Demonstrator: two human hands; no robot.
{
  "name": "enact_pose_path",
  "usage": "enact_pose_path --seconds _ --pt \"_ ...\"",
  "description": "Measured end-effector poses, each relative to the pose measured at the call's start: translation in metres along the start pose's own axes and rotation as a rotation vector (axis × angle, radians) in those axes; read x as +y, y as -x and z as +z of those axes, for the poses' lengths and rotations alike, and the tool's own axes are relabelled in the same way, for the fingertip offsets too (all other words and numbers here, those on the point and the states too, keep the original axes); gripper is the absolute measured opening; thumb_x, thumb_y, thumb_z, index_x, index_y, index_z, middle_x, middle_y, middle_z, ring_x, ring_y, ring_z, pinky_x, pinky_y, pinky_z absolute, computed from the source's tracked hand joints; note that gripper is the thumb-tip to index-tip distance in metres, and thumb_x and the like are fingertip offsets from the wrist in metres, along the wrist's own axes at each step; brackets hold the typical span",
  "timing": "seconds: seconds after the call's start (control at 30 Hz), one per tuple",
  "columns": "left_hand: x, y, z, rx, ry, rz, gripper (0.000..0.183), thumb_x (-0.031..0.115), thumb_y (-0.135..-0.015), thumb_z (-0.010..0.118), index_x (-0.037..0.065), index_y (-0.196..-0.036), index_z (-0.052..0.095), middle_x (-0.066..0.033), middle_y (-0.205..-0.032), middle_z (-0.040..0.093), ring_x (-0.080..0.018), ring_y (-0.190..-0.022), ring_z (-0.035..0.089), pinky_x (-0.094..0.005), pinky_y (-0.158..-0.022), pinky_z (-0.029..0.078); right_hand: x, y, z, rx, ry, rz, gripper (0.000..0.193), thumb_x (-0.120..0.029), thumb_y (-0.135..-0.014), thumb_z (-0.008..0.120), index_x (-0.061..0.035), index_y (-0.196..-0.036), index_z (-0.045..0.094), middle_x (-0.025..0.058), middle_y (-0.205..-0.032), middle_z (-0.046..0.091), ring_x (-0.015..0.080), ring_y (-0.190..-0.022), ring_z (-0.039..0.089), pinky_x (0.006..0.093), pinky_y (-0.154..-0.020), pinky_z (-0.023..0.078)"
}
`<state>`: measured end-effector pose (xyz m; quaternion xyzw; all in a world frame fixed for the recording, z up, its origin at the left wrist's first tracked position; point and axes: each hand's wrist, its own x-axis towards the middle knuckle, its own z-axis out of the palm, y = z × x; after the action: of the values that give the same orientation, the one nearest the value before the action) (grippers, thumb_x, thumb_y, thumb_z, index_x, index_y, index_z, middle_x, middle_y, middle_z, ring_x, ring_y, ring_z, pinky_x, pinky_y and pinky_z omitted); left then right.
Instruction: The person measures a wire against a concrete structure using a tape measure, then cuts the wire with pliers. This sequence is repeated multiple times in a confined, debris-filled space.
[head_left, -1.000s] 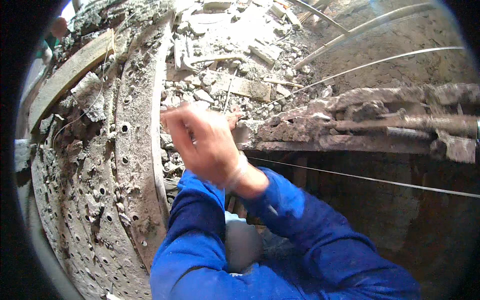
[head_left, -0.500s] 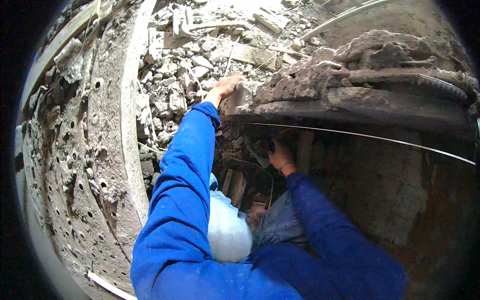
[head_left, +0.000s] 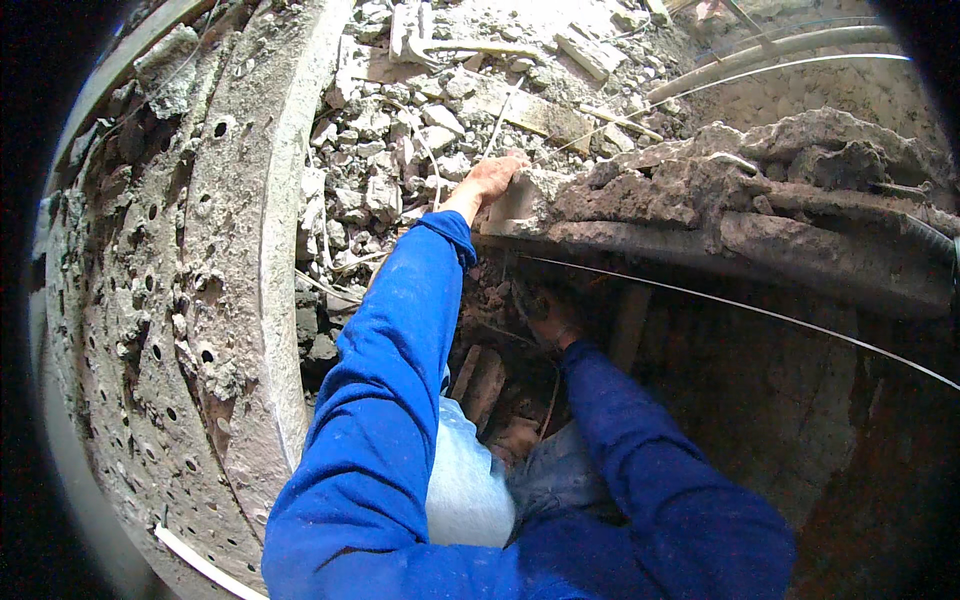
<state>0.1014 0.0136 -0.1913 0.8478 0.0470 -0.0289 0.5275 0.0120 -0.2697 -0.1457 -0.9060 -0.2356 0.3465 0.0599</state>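
Here the left hand point(head_left: 490, 180) is resting at the near end of the rough ledge point(head_left: 650, 195), right where it is meeting the bright rubble point(head_left: 375, 150). That ledge is looking heavy and crusted: grey-brown, lumpy and broken along the top, smoother along its lower face, with a paler, squarish end just beside the hand. It is running off to the right, above a deep shadow. The left fingertips are washing out in the glare, so whether they are gripping the edge or only leaning on it, I cannot tell.

Down below, the right hand point(head_left: 556, 325) is sitting in the dark beneath the ledge, its wrist just showing past the blue sleeve point(head_left: 640, 425). Its fingers are sinking into the gloom; spread or closed, holding something or not, I cannot tell. A thin white line point(head_left: 740, 317) is stretching across the shadow, its far end running out near the right rim. The ledge's right end is blurring into the dark border.
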Motion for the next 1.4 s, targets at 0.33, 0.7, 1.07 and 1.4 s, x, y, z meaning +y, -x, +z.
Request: enact_pose_path --seconds 0.33,0.7,1.07,1.4 --pt "0.015 0.016 -0.004 0.285 0.316 -0.34 0.04 0.042 -0.083 0.05 0.009 -0.099 0.067 -0.0134 -0.094 0.067 -0.0244 -0.089 0.063 -0.0335 -0.079 0.047 -0.004 0.052 -0.02 -0.319 -1.658 0.098 0.054 -0.016 -0.081 0.063 -0.0166 -0.127 0.035 0.0091 -0.112 0.049 0.0251 -0.103 0.052 0.0398 -0.067 0.054" --pt "0.039 0.077 -0.07 -0.346 0.698 -0.712 0.024 0.027 -0.08 0.068 0.004 -0.085 0.061 -0.0035 -0.073 0.062 -0.0133 -0.052 0.059 -0.0239 -0.043 0.047 -0.114 0.056 -0.026 0.081 -0.819 -0.311 0.091 -0.022 -0.075 0.073 -0.0018 -0.143 0.015 0.0182 -0.122 0.047 0.0245 -0.111 0.049 0.0338 -0.095 0.04" --pt "0.095 0.125 -0.097 -0.543 0.16 -0.455 0.037 0.032 -0.071 0.075 0.006 -0.096 0.068 -0.0043 -0.084 0.066 -0.0129 -0.069 0.059 -0.0273 -0.06 0.049 -0.178 0.027 -0.037 0.344 -0.969 -0.36 0.086 -0.019 -0.072 0.073 0.0045 -0.137 0.023 0.021 -0.124 0.047 0.0282 -0.112 0.05 0.0356 -0.094 0.042" --pt "0.11 0.108 -0.115 0.17 0.65 -0.222 0.025 0.018 -0.076 0.073 0.003 -0.092 0.06 -0.0062 -0.082 0.064 -0.012 -0.071 0.058 -0.027 -0.062 0.048 -0.094 0.127 -0.043 -0.125 -0.669 -0.213 0.073 -0.03 -0.069 0.079 -0.0042 -0.127 0.042 0.0108 -0.111 0.056 0.0184 -0.101 0.055 0.0315 -0.09 0.043"
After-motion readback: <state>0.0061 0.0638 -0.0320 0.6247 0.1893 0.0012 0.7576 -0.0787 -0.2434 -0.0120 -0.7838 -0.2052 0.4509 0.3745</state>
